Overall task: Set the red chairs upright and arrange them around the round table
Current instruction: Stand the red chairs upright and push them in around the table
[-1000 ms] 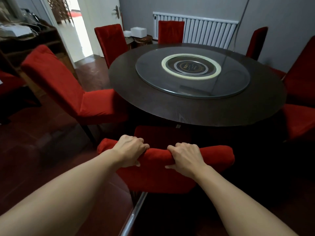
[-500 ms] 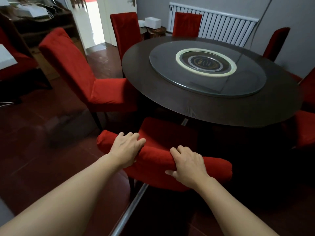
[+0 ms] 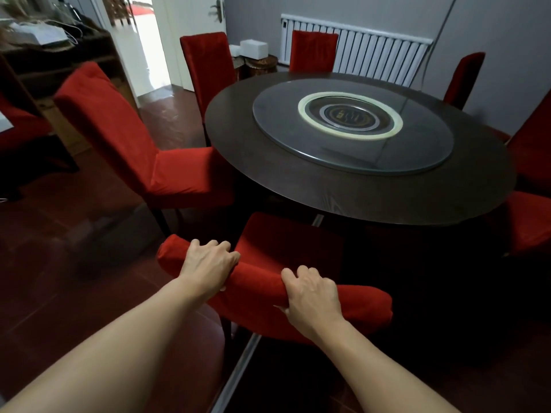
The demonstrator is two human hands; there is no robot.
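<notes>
Nearest the camera, at 6 o'clock from the round table (image 3: 372, 201), an upright red chair (image 3: 286, 296) stands with its seat partly under the table edge. The person's left hand (image 3: 208, 266) grips the top of its backrest toward the left end, fingers curled over the padded edge. The right hand (image 3: 313, 296) grasps the same top edge nearer the middle, fingers wrapped over the front and thumb behind. Both forearms reach in from the bottom of the view.

At about 9 o'clock from the table, a second red chair (image 3: 128, 144) stands upright, its seat touching or just under the table rim and its back leaning away to the left. At 3 to 4 o'clock, the right-side chairs (image 3: 530, 222) are cut by the frame edge, close against the table.

The table is dark and round, with a glass turntable (image 3: 351, 132) centred on it.

Farther off, a chair at 11 o'clock (image 3: 208, 64), one at 12 o'clock (image 3: 313, 50) and one at 2 o'clock (image 3: 465, 79) all stand upright near the rim. Behind them a white radiator (image 3: 372, 52) hangs on the grey wall, and an open doorway (image 3: 152, 46) shows at the upper left beside a wooden shelf unit (image 3: 59, 64).
</notes>
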